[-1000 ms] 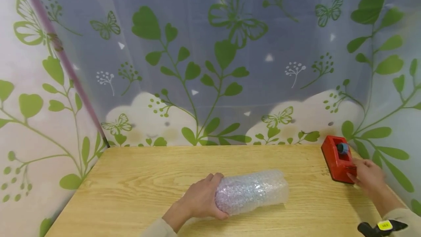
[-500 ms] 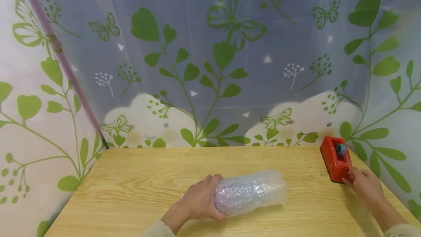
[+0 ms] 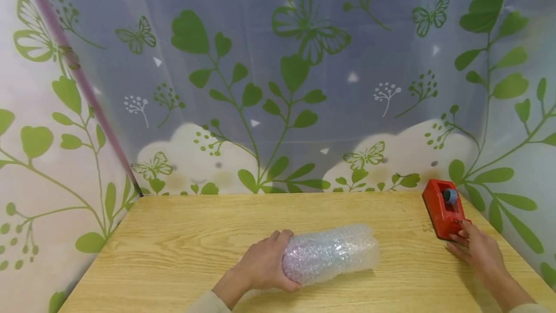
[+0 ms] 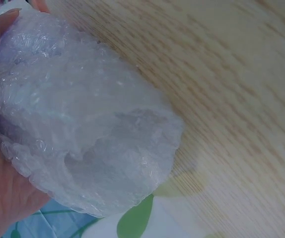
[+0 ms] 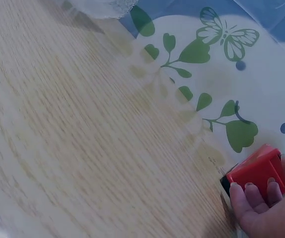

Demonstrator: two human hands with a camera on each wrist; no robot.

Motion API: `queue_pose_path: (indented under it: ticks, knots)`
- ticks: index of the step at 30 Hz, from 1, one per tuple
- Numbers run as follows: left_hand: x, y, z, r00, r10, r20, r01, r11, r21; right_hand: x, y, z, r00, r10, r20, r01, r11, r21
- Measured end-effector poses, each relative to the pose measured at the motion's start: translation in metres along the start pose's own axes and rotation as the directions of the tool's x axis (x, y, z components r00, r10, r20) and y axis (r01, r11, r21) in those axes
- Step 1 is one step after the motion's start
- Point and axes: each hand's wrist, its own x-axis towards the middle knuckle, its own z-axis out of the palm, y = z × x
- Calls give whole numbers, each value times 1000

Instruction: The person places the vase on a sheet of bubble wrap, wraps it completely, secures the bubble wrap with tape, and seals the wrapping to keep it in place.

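A roll of clear bubble wrap (image 3: 332, 254) lies on the wooden table, a pinkish-purple thing showing through it. My left hand (image 3: 266, 262) grips its left end, fingers over the top and thumb low. In the left wrist view the far end of the bubble wrap (image 4: 83, 109) looks hollow and loosely folded. At the right stands a red tape dispenser (image 3: 440, 209) with a small blue roll inside. My right hand (image 3: 482, 252) has its fingers at the dispenser's near end; in the right wrist view the fingers (image 5: 255, 198) lie against the red dispenser (image 5: 256, 171).
The wooden table (image 3: 195, 226) reaches back to a curtain (image 3: 260, 86) printed with green leaves and butterflies. Patterned cloth also hangs at the left and right sides, close to the table's edges.
My right hand has shifted slightly at the dispenser's near end, and its lower fingers are now more spread. The left hand and the bubble wrap have stayed in place.
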Motion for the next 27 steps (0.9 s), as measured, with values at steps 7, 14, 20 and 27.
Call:
queue_pose_path:
  ticks: [7, 14, 20, 27]
  knots:
    - [0, 0, 0, 1000, -4, -4, 4, 1000, 1, 2, 7, 0, 997, -49, -58, 41, 991, -125]
    - [-1, 0, 1, 1000, -1, -11, 1, 1000, 5, 1, 10, 3, 996, -43, -79, 36, 996, -80]
    - [-1, 0, 0, 1000, -2, -9, 2, 1000, -4, 0, 10, 3, 997, -33, -74, 31, 999, -31]
    - [-1, 0, 1, 1000, 0, -13, 0, 1000, -22, 0, 16, 3, 992, -44, -115, 46, 999, 14]
